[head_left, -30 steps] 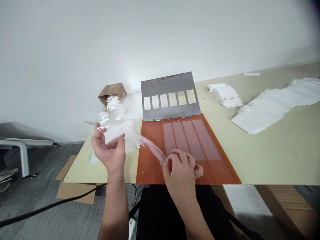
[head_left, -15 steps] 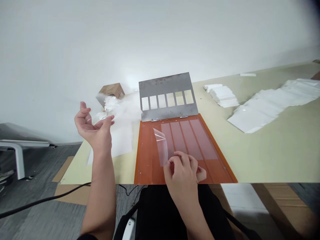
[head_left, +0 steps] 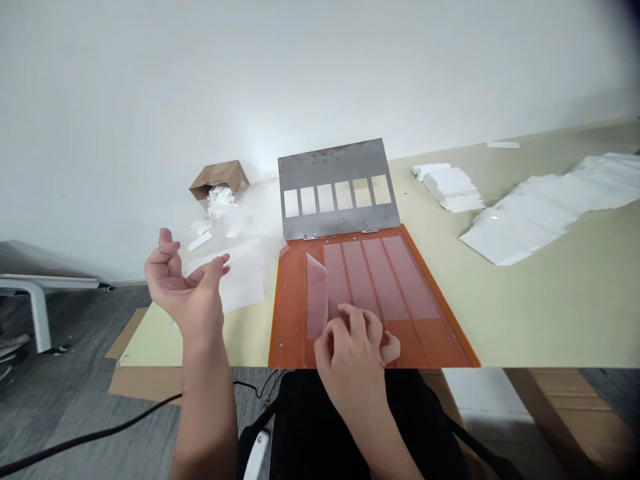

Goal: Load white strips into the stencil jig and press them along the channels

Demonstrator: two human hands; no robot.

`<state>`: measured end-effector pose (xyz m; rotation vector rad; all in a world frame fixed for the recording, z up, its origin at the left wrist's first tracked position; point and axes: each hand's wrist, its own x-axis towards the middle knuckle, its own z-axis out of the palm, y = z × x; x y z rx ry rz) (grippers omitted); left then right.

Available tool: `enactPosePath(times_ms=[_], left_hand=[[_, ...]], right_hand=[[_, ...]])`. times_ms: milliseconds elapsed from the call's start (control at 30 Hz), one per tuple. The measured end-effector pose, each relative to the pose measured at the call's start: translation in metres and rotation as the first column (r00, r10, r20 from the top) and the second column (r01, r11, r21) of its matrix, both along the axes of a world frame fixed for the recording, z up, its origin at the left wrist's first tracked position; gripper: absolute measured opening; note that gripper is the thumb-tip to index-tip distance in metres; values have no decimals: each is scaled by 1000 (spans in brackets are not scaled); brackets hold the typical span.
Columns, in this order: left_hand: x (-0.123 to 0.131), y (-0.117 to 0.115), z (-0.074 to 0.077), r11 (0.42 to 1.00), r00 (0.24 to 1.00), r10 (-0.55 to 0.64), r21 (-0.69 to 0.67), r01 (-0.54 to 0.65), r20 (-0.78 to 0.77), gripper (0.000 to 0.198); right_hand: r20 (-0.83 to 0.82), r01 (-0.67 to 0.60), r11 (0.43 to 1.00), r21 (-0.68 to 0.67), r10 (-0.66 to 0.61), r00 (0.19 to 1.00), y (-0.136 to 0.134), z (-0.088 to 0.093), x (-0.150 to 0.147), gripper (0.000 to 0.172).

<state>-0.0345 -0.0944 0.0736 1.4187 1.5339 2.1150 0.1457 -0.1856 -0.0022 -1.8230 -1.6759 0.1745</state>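
My right hand is low over the near part of an orange tray, its thumb and finger pinched at the near end of a clear film strip. This strip lies at the left of several similar film strips, its upper right edge curling up a little. My fingertips partly hide its near end. My left hand is raised left of the tray, palm up, fingers apart with nothing visible in it. A grey metal lid with a row of rectangular windows stands raised, hinged to the tray's far edge.
Translucent sheets lie left of the tray. Behind them a cardboard box on its side spills white scraps. On the right are a stack of white cards and a fanned row of white sheets. A black cable hangs at lower left.
My right hand has shifted left with the film strip, which now lies flatter on the tray. A blurred translucent sheet near the box has come down at the left. My left hand is slightly lower.
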Motion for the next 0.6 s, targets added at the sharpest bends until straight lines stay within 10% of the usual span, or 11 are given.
enactPosePath(times_ms=[600], left_hand=[[8,-47,-11,997,998,51,61,-53,41,57]], right_hand=[[-3,19,999,42,-19,1000,-4,1,3,9]])
